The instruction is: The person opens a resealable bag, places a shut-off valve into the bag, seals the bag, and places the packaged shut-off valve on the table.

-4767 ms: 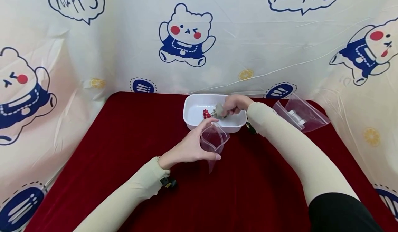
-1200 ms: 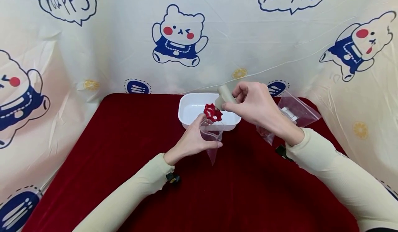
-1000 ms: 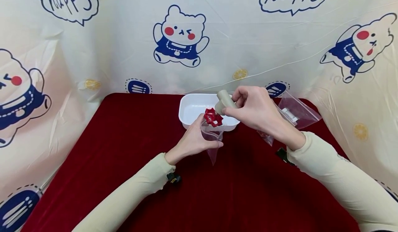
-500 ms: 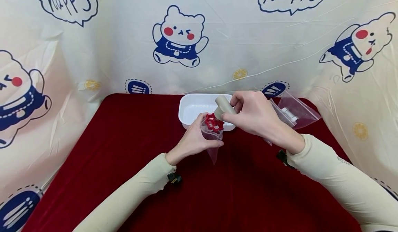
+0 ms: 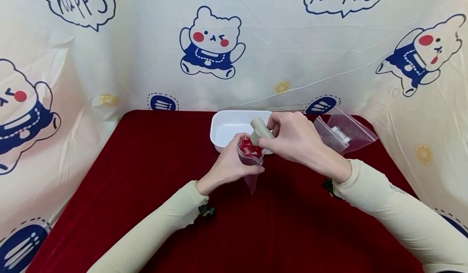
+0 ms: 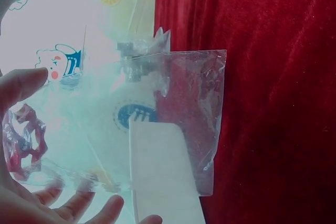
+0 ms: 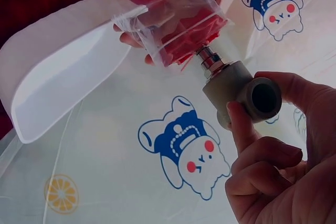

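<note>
My right hand point(image 5: 296, 139) pinches the grey body of a stop valve point(image 7: 231, 85), handwheel end first. Its red handwheel point(image 5: 251, 148) sits within the mouth of a clear zip bag point(image 5: 251, 179), as the right wrist view shows through the plastic. The metal stem point(image 7: 211, 59) and grey pipe ends remain outside. My left hand point(image 5: 230, 161) holds the bag's mouth spread between thumb and fingers. In the left wrist view, the bag point(image 6: 173, 98) hangs flat below the red wheel point(image 6: 23, 140), its lower part bare.
A white plastic tub point(image 5: 223, 131) stands behind the hands at the table's back edge. To the right lies another clear zip bag point(image 5: 360, 137) with white pieces point(image 5: 341, 135) inside. Dark red cloth point(image 5: 164, 159) covers the table, and a printed curtain point(image 5: 278, 53) rises behind it.
The right hand lifted the valve out of the white tub, turned it wheel-first, and lowered it left into the bag's mouth. The left hand has kept the bag spread in nearly the same place.
</note>
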`<state>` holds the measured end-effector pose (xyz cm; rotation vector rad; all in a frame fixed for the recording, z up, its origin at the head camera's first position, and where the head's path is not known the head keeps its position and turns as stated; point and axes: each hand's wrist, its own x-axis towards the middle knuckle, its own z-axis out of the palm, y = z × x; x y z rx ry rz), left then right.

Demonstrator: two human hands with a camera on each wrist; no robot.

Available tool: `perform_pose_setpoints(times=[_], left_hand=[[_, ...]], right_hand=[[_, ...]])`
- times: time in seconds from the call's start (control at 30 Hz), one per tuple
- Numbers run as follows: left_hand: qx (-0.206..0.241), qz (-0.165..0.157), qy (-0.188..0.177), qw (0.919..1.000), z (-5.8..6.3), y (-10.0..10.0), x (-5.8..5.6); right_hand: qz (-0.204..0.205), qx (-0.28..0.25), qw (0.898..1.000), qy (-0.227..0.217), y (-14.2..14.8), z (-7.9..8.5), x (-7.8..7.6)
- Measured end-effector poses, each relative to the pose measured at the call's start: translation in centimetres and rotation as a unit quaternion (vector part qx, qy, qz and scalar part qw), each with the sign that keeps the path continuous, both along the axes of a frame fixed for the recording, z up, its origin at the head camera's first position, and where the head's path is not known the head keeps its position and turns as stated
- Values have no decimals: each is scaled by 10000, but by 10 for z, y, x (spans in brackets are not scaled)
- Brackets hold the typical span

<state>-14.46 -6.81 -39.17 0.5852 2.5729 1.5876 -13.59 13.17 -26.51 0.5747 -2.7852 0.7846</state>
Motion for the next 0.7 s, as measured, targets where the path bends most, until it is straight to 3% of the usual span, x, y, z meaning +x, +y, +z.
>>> perform_pose_setpoints(times=[0.4, 0.7], left_hand=[[15, 101, 159, 9998, 1, 2, 0], [28, 196, 268, 9994, 0, 4, 0]], right_hand=[[28, 294, 9994, 188, -7, -8, -2], [-70, 401, 9991, 75, -12, -13, -3]])
